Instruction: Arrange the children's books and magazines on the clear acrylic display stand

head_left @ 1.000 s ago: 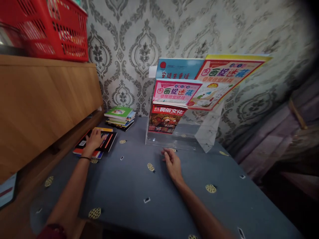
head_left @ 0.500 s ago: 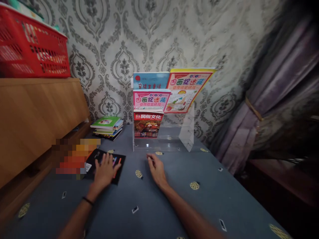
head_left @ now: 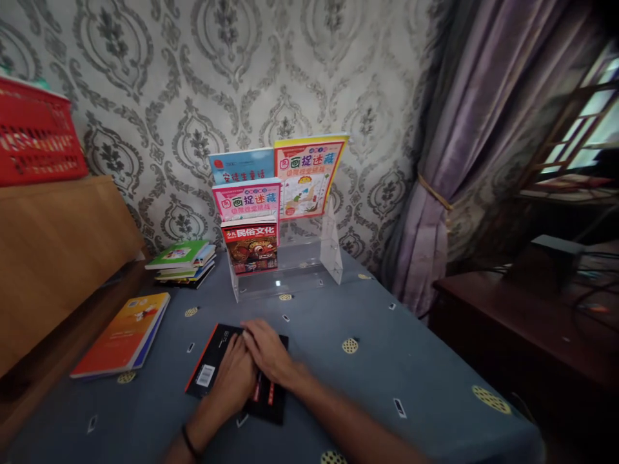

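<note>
A black book (head_left: 271, 405) with a red spine and a white barcode label lies flat on the blue-grey cloth, close in front of me. My left hand (head_left: 236, 368) rests palm down on its cover, fingers stretched forward. Against it lies my right hand (head_left: 265, 348), its fingertips meeting the left fingers over the book's upper middle; some fingertips are hidden. Neither hand is wrapped round anything. Beyond them stands a clear acrylic rack (head_left: 309, 275) holding a red magazine (head_left: 252, 251), a pink book (head_left: 245, 201), a blue book (head_left: 242, 164) and a yellow-edged picture book (head_left: 307, 177).
Orange-covered books (head_left: 123, 332) lie at the left beside a wooden headboard-like panel (head_left: 62, 258). A stack of books with a green one (head_left: 178, 254) on top sits behind them. A red basket (head_left: 39, 138) rests on the panel; a purple curtain (head_left: 420, 238) hangs right.
The black book has moved right, from beside the orange books to in front of me, with my left hand on it. My right hand has come to it. The view has turned right.
</note>
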`<state>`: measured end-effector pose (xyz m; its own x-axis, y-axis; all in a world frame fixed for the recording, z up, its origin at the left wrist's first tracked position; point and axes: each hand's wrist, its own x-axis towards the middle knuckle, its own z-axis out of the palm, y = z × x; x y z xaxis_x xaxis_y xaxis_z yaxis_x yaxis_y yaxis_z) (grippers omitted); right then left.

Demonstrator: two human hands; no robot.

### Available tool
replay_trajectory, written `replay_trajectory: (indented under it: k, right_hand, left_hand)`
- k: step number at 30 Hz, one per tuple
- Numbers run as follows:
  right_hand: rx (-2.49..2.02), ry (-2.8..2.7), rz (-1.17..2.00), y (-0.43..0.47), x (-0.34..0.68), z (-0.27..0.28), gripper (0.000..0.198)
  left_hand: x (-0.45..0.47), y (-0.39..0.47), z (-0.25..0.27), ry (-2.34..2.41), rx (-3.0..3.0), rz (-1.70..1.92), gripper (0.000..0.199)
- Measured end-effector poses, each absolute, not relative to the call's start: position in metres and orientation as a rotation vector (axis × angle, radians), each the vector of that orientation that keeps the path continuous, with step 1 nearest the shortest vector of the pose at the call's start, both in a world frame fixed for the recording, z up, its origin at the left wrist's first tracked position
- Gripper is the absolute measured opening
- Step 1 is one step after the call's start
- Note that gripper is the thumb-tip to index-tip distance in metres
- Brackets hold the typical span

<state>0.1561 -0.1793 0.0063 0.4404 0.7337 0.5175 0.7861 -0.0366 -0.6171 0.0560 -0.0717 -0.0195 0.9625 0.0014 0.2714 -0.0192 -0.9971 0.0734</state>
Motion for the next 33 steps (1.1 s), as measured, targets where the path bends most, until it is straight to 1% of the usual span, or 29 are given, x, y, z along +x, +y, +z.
replay_trajectory:
  k: [2,8,11,16,20,24,28,33]
  right_hand:
    - [-1.834,-1.345,-0.026,-0.179,0.152,0.008,0.034]
    - [-2.047,-1.458,0.073,-0.178,0.151,0.013,0.052]
    - [-2.094,-1.586,0.089,-0.178,0.148,0.014,0.053]
    - [-2.077,-1.805,0.035,-0.181,0.163,0.02,0.052]
    - [-2.056,-1.959,-0.004,-0.176,0.181,0.026,0.05]
    - [-2.205,-1.776,-0.029,-0.154,0.16,0.013,0.052]
    - [-2.19,-1.705,0.028,-0.144,0.129,-0.001,0.058]
    - [-2.176,-1.593,0.169,-0.17,0.133,0.016,0.063]
  left_hand:
    - [0.06,-0.048,-0.025,0.01,3.092,0.408,0.049]
    - [0.054,0.014,-0.031,0.43,3.096,0.311,0.054]
    - [0.047,0.03,-0.038,0.51,3.077,0.353,0.054]
    - [0.041,0.023,-0.052,0.562,3.035,0.501,0.054]
    - [0.038,0.0,-0.065,0.567,3.009,0.706,0.051]
    - [0.037,-0.005,-0.079,0.518,3.04,0.769,0.052]
    - [0.036,0.004,-0.087,0.443,3.062,0.773,0.054]
    - [0.034,0.001,-0.083,0.429,3.054,0.838,0.052]
